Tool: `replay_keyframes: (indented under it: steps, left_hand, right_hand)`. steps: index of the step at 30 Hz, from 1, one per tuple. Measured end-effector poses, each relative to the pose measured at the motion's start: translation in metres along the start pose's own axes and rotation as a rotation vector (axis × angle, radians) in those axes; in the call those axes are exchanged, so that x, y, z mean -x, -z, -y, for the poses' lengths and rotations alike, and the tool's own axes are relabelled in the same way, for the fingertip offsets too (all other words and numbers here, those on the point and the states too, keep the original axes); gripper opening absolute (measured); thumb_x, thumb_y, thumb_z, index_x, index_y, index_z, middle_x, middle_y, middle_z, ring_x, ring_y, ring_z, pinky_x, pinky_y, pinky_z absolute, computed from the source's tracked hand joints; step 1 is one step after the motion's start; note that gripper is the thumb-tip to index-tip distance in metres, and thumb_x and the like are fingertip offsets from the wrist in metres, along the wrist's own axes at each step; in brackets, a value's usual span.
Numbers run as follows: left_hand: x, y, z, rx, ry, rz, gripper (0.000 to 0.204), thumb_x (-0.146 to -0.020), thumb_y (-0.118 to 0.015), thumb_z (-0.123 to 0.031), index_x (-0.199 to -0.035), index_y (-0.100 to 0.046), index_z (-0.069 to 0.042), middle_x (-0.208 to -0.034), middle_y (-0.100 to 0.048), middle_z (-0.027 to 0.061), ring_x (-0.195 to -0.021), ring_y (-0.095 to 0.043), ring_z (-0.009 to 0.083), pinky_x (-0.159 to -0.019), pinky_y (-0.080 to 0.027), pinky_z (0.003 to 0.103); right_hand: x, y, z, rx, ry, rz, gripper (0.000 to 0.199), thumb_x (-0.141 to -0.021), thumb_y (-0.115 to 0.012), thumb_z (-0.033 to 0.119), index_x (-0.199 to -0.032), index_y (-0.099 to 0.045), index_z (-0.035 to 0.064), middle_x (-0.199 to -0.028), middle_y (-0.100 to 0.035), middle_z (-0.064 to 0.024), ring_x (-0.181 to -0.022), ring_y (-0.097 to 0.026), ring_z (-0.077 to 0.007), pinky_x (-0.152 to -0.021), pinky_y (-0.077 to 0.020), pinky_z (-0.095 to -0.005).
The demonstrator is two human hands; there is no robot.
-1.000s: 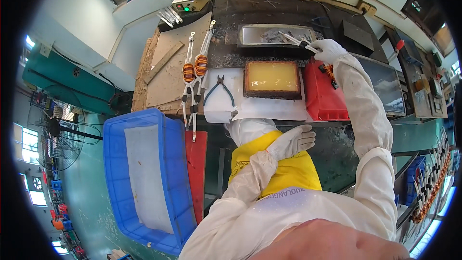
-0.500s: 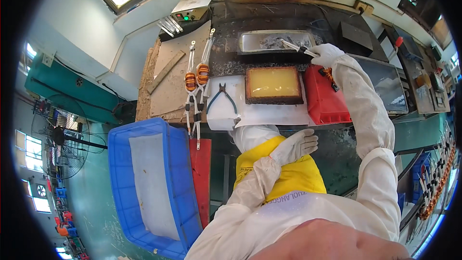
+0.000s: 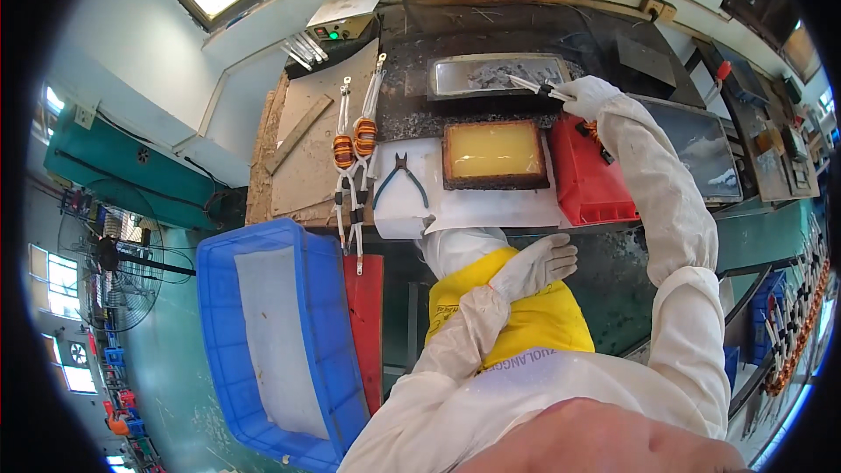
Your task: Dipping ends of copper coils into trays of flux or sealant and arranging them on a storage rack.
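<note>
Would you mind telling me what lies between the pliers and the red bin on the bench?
The head view shows a brown-walled tray of yellow material between the pliers and the red bin, with white sheeting along the tray's near side.

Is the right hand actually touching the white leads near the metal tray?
Touching: the head view shows the gloved right hand gripping the white leads, which stick out leftward from its grasp.
</note>
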State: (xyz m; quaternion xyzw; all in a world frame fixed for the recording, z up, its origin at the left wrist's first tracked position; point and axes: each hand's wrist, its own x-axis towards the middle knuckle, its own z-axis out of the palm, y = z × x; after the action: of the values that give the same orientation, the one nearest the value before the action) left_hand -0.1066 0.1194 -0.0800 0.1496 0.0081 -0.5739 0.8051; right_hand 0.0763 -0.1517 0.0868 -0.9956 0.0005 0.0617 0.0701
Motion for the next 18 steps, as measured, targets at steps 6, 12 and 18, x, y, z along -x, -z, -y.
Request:
replay_keyframes:
  steps: [6, 12, 18]
  left_hand:
    - [0.0, 0.004, 0.002, -0.011, -0.003, 0.013, 0.041, -0.105, -0.049, -0.027, -0.137, -0.045, -0.003, -0.135, -0.054, 0.0169, -0.128, -0.053, 0.0299, -0.116, -0.04, 0.044]
    - [0.0, 0.005, 0.002, -0.004, -0.007, 0.017, 0.039, -0.106, -0.048, -0.026, -0.137, -0.046, -0.003, -0.135, -0.054, 0.0167, -0.127, -0.054, 0.0297, -0.115, -0.041, 0.044]
    - [-0.002, 0.007, 0.003, 0.019, 0.003, 0.038, 0.038, -0.106, -0.046, -0.025, -0.137, -0.046, -0.003, -0.135, -0.054, 0.0167, -0.126, -0.054, 0.0299, -0.115, -0.042, 0.044]
  right_hand:
    - [-0.005, 0.002, -0.001, 0.013, -0.01, 0.043, 0.037, -0.081, -0.06, 0.024, -0.117, -0.07, 0.0169, -0.105, -0.071, -0.0167, -0.101, -0.066, -0.0383, -0.089, -0.0513, -0.0455]
    - [-0.009, 0.001, 0.001, 0.03, -0.025, 0.021, 0.035, -0.083, -0.059, 0.025, -0.114, -0.071, 0.0163, -0.105, -0.071, -0.0162, -0.102, -0.065, -0.0378, -0.089, -0.0512, -0.0456]
    - [-0.013, -0.002, -0.006, 0.021, 0.014, 0.023, 0.035, -0.083, -0.059, 0.025, -0.114, -0.071, 0.0164, -0.106, -0.071, -0.0155, -0.103, -0.065, -0.0376, -0.09, -0.0512, -0.046]
